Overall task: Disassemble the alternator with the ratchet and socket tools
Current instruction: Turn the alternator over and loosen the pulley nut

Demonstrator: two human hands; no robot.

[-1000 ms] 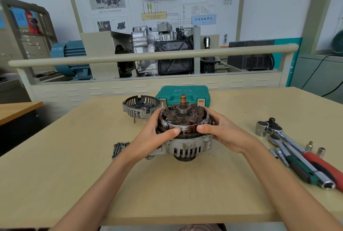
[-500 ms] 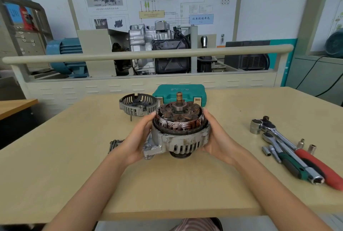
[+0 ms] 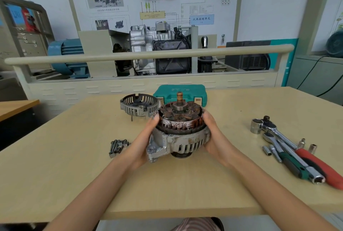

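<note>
A: Left to right, what have we got on the table [image 3: 55,175]?

B: Far left, a small cluster of bolts [image 3: 118,146] lying loose, just beside our left wrist. Behind them, further back, the removed rear cover [image 3: 139,106], slotted rim, open side up. Green tool case [image 3: 181,93] sits closed behind the centre

A: And the alternator?

B: Alternator [image 3: 180,130] is dead centre, cradled between both our hands. Rear end faces up: copper stator windings exposed, shaft with slip rings sticking up. Pulley end points down. We can't tell whether the pulley touches the table or sits just above it

A: Grip?

B: Left hand [image 3: 146,138] wraps the left flank of the housing, fingers curled round behind it, thumb tip up against the winding ring. The mounting lug pokes out just below that palm. Right hand [image 3: 211,134] mirrors it on the right flank, thumb on the upper rim, fingers curled round the back and out of sight. So both hands clamp the body, part squarely in between, nothing else held

A: Tools?

B: All to the right, well apart from the hands. Two ratchets: green-handled ratchet [image 3: 285,154] and red-handled ratchet [image 3: 304,154] lie side by side, heads toward the back, handles running to the near right edge. A large socket [image 3: 256,126] stands at the head end. A few small sockets [image 3: 308,145] scattered around the shafts
</note>
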